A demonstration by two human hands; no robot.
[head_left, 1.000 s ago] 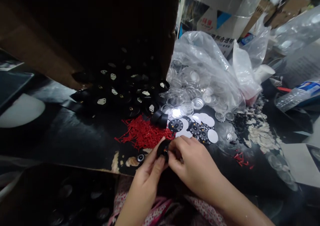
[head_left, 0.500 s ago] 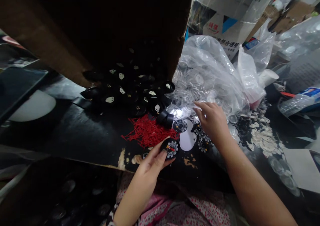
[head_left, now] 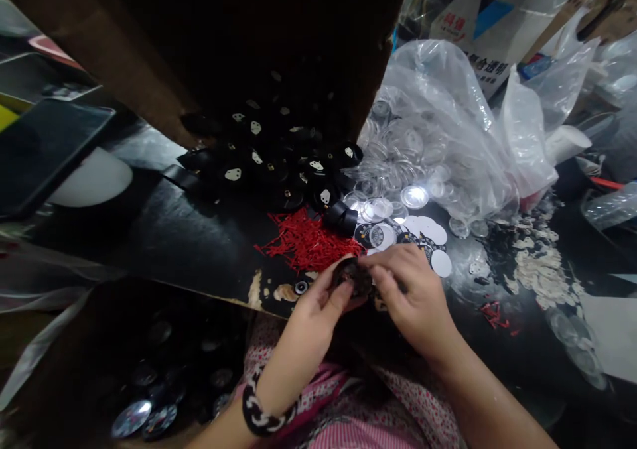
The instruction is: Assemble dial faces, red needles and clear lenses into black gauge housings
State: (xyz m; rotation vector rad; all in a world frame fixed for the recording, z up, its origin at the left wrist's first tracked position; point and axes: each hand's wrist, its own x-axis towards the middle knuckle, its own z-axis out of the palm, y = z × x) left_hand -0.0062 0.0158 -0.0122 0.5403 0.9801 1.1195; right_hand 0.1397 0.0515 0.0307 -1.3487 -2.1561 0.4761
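Note:
My left hand (head_left: pixel 318 310) and my right hand (head_left: pixel 411 293) meet at the near edge of the dark table (head_left: pixel 174 250). Both pinch a small round black dial piece (head_left: pixel 352 276) between their fingertips. Just beyond them lies a heap of thin red needles (head_left: pixel 303 242). To the right of the needles lie printed dial discs and white discs (head_left: pixel 423 233). Clear round covers (head_left: pixel 398 200) spill from a plastic bag (head_left: pixel 442 124) behind. A pile of black round housings (head_left: pixel 279 164) pours out of a tipped cardboard box (head_left: pixel 199 44).
A box at the lower left (head_left: pixel 144 396) holds finished round pieces. White scraps (head_left: pixel 535 270) litter the table at the right, with a few red needles (head_left: pixel 492 313). A dark phone or tablet (head_left: pixel 44 150) stands at the left. Cartons and bags crowd the back right.
My right hand came back from the clear covers to the dial piece in my left hand. Both hands now close on it. The view has shifted slightly, everything sliding right.

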